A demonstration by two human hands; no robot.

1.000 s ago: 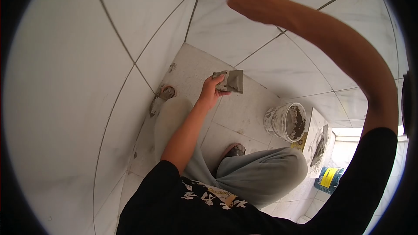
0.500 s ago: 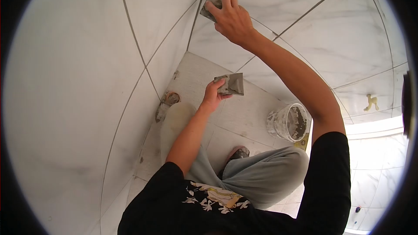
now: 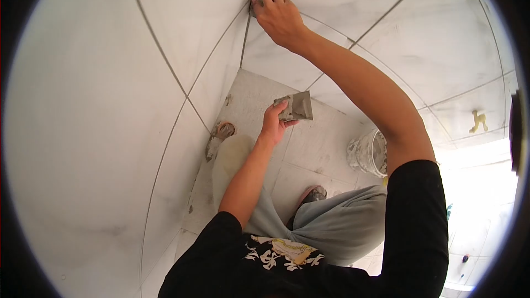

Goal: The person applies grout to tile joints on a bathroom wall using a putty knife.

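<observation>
My right hand (image 3: pixel 280 19) is closed around a flat, grout-smeared scraper (image 3: pixel 256 2) and holds it at the corner joint where two tiled walls meet. Most of that scraper is hidden behind my fingers. Lower down, my left hand (image 3: pixel 273 125) grips a square plate (image 3: pixel 301 105) by its left edge, thumb on top. Grey grout paste lies on the plate, which hangs above the floor, apart from the walls.
A paste-smeared bucket (image 3: pixel 360 153) stands on the floor at right, partly behind my right arm. A round orange-rimmed object (image 3: pixel 225 130) lies by the left wall near my knee. A yellowish hook-shaped piece (image 3: pixel 478 122) is on the right wall.
My right hand has moved slightly left with the scraper, further into the corner, and the scraper's face is turned more out of sight. My left hand and plate have barely moved; the view has shifted slightly.
</observation>
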